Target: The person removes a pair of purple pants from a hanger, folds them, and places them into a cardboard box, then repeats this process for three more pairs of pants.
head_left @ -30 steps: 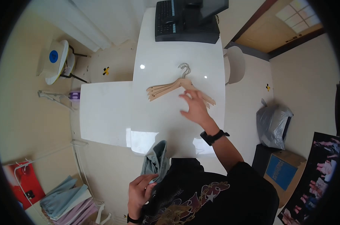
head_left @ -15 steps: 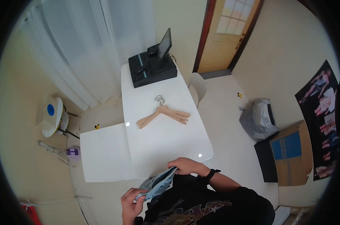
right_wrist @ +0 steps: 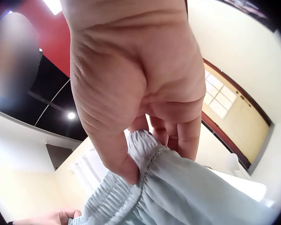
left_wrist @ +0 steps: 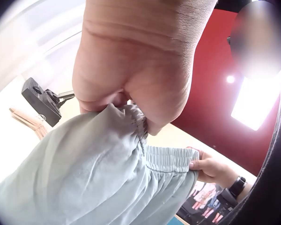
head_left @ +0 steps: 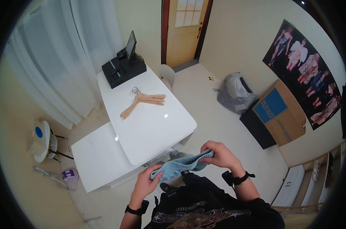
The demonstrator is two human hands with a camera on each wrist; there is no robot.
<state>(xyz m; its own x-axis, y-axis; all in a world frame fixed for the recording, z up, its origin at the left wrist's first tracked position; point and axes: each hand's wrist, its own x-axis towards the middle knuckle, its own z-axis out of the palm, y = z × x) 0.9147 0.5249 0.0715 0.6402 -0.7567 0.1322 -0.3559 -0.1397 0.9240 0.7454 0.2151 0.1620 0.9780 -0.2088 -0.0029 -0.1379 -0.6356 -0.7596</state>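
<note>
Stretching a light-blue garment with a gathered elastic waistband (head_left: 180, 164) before a black printed T-shirt (head_left: 203, 198), the left hand (head_left: 144, 184) is pinching one end of the band and the right hand (head_left: 223, 155) the other, just beside the glossy white table (head_left: 157, 133) where pale wooden hangers (head_left: 142, 100) are lying

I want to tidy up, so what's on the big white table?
A black cash register and several wooden hangers are on the table; the surface directly beneath them is covered.
</note>
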